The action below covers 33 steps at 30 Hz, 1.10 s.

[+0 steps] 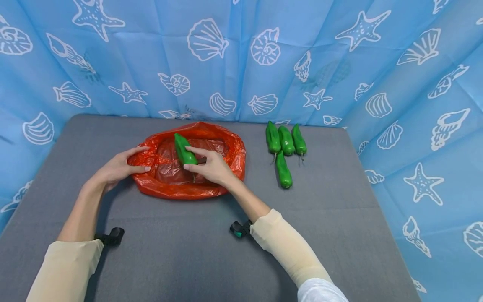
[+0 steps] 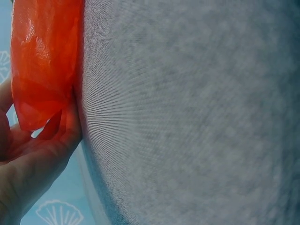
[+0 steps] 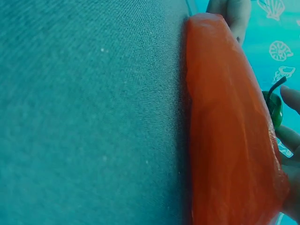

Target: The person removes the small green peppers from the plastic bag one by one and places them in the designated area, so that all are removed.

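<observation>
A red plastic bag (image 1: 192, 193) lies on the grey table with its mouth spread wide and its rim rolled outward. My left hand (image 1: 118, 167) holds the bag's left end, thumb and fingers apart around the rim; the left wrist view shows this hand (image 2: 42, 150) against the bag's side (image 2: 44, 61). Over the bag's mouth, my right hand (image 1: 211, 167) pinches a green pepper (image 1: 183, 149) between thumb and fingers. In the right wrist view, the pepper's dark stem (image 3: 277, 86) shows above the bag's edge (image 3: 225, 117), which hides the rest.
Several more green peppers lie right of the bag: three side by side near the back edge, including one in the middle (image 1: 286, 140), and another pepper (image 1: 284, 170) in front of them. A blue curtain (image 1: 234, 54) with white shells hangs behind the table (image 1: 188, 247).
</observation>
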{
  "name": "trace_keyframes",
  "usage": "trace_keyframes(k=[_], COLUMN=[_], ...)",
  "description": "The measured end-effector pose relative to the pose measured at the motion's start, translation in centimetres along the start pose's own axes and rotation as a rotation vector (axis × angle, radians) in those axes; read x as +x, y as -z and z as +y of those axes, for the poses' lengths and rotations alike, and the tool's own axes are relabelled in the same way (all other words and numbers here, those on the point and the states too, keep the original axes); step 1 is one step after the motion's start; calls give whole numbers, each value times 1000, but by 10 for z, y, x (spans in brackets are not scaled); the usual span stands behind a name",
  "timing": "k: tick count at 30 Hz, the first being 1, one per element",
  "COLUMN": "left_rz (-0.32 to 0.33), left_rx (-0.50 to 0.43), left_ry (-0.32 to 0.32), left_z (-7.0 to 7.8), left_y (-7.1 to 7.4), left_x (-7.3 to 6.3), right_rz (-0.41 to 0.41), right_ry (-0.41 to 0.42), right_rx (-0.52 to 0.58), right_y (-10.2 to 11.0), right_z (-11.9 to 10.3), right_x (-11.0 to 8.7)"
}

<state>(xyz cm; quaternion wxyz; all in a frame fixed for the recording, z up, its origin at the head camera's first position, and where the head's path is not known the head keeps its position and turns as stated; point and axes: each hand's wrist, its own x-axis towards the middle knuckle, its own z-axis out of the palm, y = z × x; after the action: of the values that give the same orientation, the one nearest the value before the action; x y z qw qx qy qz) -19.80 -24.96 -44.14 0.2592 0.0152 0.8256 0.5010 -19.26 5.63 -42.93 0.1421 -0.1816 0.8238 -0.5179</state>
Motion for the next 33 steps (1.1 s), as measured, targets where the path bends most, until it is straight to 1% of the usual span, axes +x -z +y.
trace_keyframes(k=[5,11,15,19,25,33], left_rz=[6,5,5,4,2,5], left_rx=[22,7,11,7,-3,4], left_ry=[7,12,19,23,18,31], left_z=[0,0,0,1,1,0], left_y=[-1,-1,-1,0,0,0], left_x=[-1,-1,-1,0,0,1], right_rz=[62,124,138,152,176,189], right_ry=[17,18,1,0,24,55], right_rx=[-1,3,17,26,35,57], right_y=[5,13,20,27,34,43], right_z=[0,0,-1,-2,1,6], right_x=[-3,-9,-14,-19,-24,-32])
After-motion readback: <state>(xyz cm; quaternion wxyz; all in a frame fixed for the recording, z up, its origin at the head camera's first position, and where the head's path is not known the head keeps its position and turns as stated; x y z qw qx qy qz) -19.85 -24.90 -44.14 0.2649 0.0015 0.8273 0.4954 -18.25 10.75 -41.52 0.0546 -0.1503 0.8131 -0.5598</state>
